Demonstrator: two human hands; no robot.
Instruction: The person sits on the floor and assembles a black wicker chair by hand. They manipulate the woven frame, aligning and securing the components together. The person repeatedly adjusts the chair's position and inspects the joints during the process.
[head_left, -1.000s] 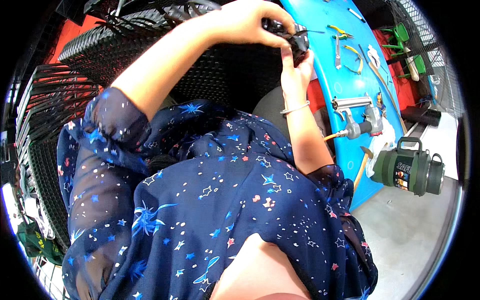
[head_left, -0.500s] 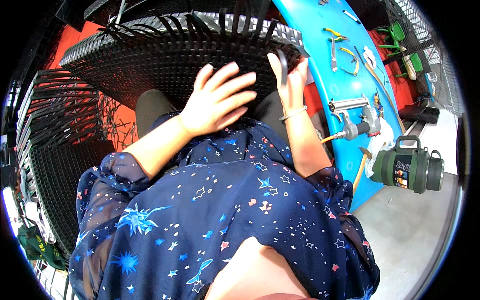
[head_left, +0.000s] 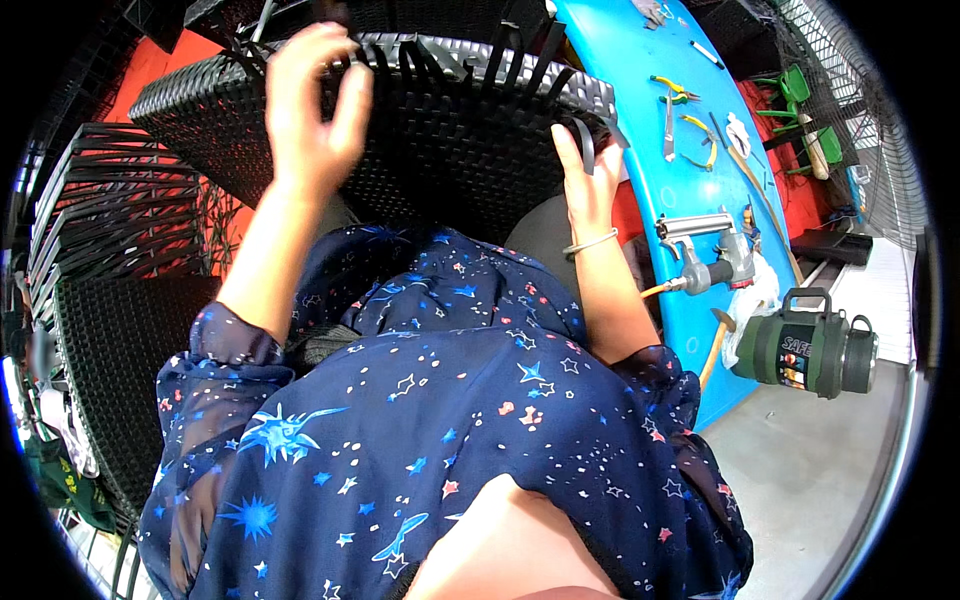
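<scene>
A black wicker panel [head_left: 440, 150] of flat woven strips lies across my lap, its curved far rim bristling with loose strip ends [head_left: 425, 60]. My left hand [head_left: 315, 120] is raised over the panel's far left part. Its fingers bend forward near the rim, the thumb stands apart, and the fingertips are a little blurred. At the right corner, my right hand [head_left: 592, 190] holds the panel's edge, thumb up on the near side. A loose black strip [head_left: 587, 147] curves between that thumb and the fingers, whose tips are partly hidden.
On the blue table [head_left: 640, 110] at right lie yellow-handled pliers [head_left: 675, 90], a grey air tool [head_left: 715, 255] with an orange hose, and a hammer [head_left: 716, 345]. A dark green jug [head_left: 810, 345] stands beside it. More wicker pieces [head_left: 130, 330] are stacked at left.
My left hand has risen from over my lap toward the panel's far left rim, its fingers now bending forward. My right hand stays at the corner beside the strip.
</scene>
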